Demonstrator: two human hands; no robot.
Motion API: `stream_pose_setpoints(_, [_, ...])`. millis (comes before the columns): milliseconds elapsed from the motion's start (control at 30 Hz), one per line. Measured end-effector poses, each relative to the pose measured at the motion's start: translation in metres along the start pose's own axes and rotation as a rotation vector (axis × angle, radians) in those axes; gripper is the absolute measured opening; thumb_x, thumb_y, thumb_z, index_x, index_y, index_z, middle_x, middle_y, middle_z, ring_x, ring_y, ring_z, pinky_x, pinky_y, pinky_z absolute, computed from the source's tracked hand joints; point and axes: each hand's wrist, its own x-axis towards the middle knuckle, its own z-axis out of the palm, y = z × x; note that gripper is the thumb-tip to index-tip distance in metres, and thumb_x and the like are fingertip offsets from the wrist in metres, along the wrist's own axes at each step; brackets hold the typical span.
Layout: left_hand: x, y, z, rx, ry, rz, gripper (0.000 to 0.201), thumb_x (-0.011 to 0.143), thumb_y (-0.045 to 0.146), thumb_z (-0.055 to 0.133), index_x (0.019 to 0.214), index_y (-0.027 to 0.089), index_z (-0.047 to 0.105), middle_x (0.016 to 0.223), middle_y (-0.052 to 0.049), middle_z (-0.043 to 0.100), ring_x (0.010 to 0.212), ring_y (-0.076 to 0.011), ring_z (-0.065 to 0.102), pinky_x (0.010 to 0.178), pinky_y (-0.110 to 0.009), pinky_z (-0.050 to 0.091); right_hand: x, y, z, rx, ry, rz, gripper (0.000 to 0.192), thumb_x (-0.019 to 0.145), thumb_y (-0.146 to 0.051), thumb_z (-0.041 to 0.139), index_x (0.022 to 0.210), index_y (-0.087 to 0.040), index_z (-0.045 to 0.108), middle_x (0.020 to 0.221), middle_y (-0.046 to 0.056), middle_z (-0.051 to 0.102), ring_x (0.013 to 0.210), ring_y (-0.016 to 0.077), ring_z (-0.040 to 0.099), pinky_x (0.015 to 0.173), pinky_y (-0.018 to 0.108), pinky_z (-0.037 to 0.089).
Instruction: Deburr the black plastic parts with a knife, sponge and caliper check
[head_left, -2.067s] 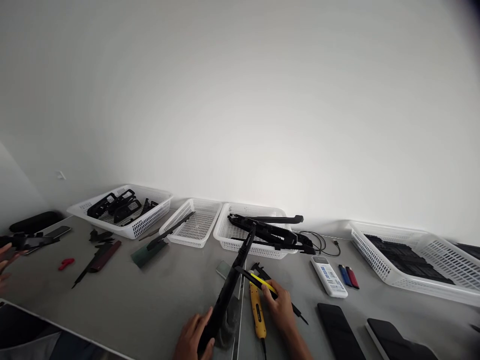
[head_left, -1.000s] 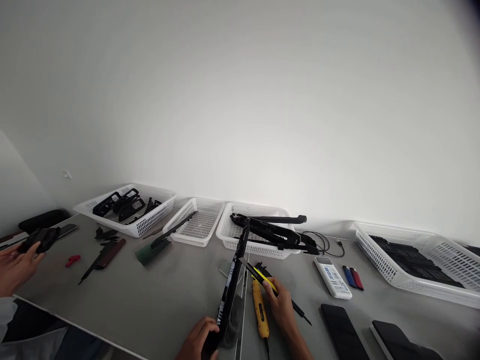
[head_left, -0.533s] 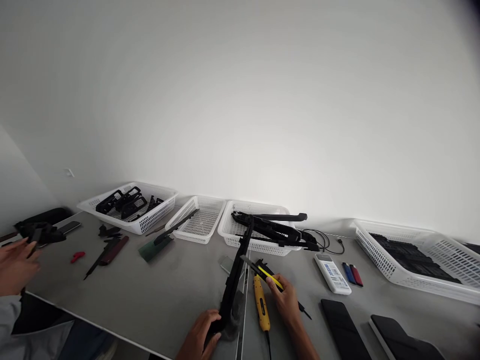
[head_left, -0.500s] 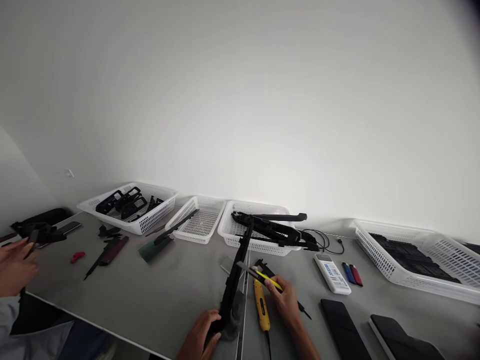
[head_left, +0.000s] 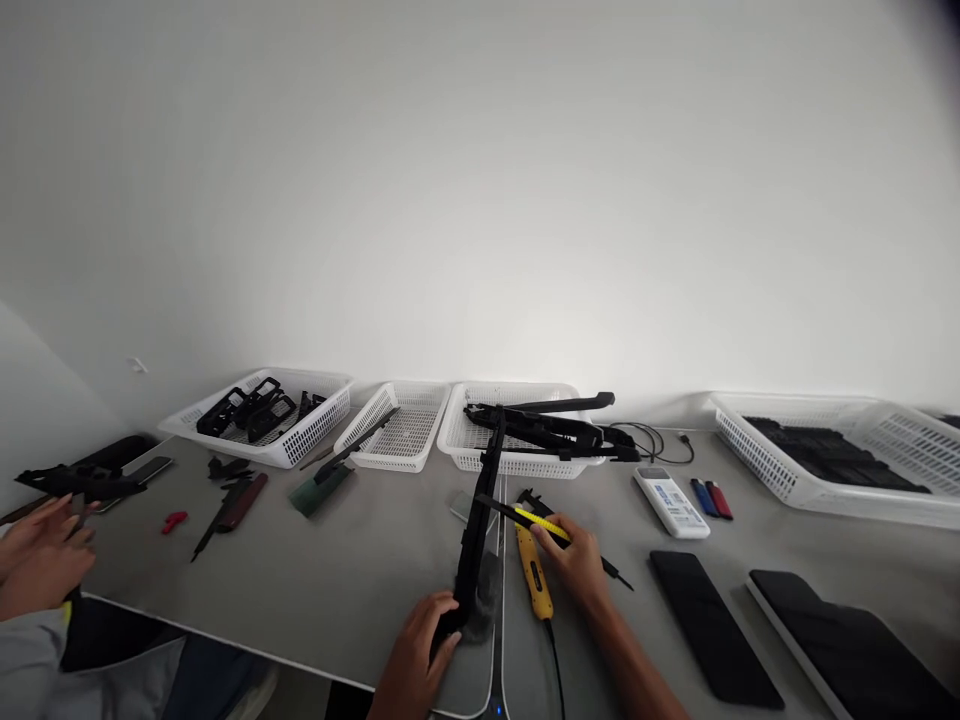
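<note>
The left hand (head_left: 420, 655) sits at about six o'clock in the view, clenched round the near end of a long black frame strip (head_left: 480, 520). The strip is thin, matte and rigid, and rises tilted away from the hand toward twelve o'clock, its far end reaching up in front of the middle basket (head_left: 517, 462). Under its near end lies a small grey pad (head_left: 484, 605), soft and fuzzy in look. At about four o'clock from that hand, the right hand (head_left: 581, 565) grips a slim yellow and black cutter (head_left: 536, 520), whose tip points to nine o'clock and meets the strip about halfway up. Just beside the right hand, toward the wearer, a chunky yellow tool (head_left: 536, 582) lies flat on the smooth grey bench (head_left: 300, 580).

At far nine o'clock another person's hands (head_left: 37, 555) touch a flat black part (head_left: 79, 482). A small red piece (head_left: 174, 521) and a dark, blade-shaped piece (head_left: 232, 500) lie near them. Three white lattice baskets stand along the wall: the left basket (head_left: 300, 450) holds black plastic parts, and the middle one holds long black strips. At two o'clock lie a white remote (head_left: 670, 489), a blue lighter (head_left: 701, 497) and a red lighter (head_left: 719, 499), side by side. At four o'clock rest two glossy black slabs (head_left: 712, 625), flat and rectangular.
</note>
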Motion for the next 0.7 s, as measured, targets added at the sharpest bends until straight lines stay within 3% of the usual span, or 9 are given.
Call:
stream_pose_setpoints(133, [0.000,0.009,-0.004,0.025,-0.011,-0.028,0.027,0.105,0.037,0.054,0.126,0.030,0.071,0.138,-0.008,0.073,0.132,-0.0276,0.068,0.111,-0.045,0.057,0.000,-0.004,-0.004,-0.008,-0.136,0.009,0.054,0.089,-0.069,0.070,0.070,-0.019,0.066,0.065,0.002,0.063,0.061,0.0186,0.056,0.057,0.028,0.037])
stream_pose_setpoints(267, [0.000,0.011,-0.004,0.032,0.002,-0.008,0.028,0.106,0.036,0.053,0.128,0.030,0.069,0.138,-0.010,0.073,0.131,-0.0288,0.069,0.108,-0.047,0.058,0.000,-0.005,-0.008,-0.020,-0.071,0.056,0.055,0.092,-0.072,0.064,0.079,-0.019,0.070,0.067,0.003,0.063,0.061,0.0189,0.054,0.057,0.029,0.034])
stream_pose_setpoints(400, [0.000,0.013,-0.003,0.031,0.012,0.000,0.028,0.106,0.037,0.053,0.128,0.029,0.068,0.137,-0.010,0.072,0.130,-0.0291,0.069,0.108,-0.047,0.058,0.001,-0.006,-0.011,-0.030,-0.188,0.024,0.055,0.089,-0.072,0.066,0.073,-0.020,0.067,0.066,0.002,0.062,0.063,0.0188,0.053,0.059,0.029,0.037])
stream_pose_setpoints(533, [0.000,0.015,-0.003,0.016,0.020,0.020,0.027,0.106,0.035,0.053,0.128,0.027,0.067,0.137,-0.011,0.072,0.129,-0.0290,0.068,0.109,-0.049,0.057,0.002,-0.008,-0.012,-0.064,-0.163,0.034,0.056,0.090,-0.073,0.064,0.075,-0.019,0.066,0.066,0.002,0.061,0.064,0.0188,0.052,0.060,0.030,0.036])
stream_pose_setpoints(700, [0.001,0.017,-0.002,-0.011,0.022,0.041,0.026,0.104,0.030,0.055,0.127,0.026,0.067,0.135,-0.011,0.073,0.130,-0.0278,0.067,0.111,-0.047,0.055,0.002,-0.010,-0.009,-0.098,-0.342,-0.034,0.053,0.090,-0.069,0.067,0.072,-0.019,0.066,0.068,0.001,0.062,0.065,0.0184,0.054,0.061,0.030,0.038])
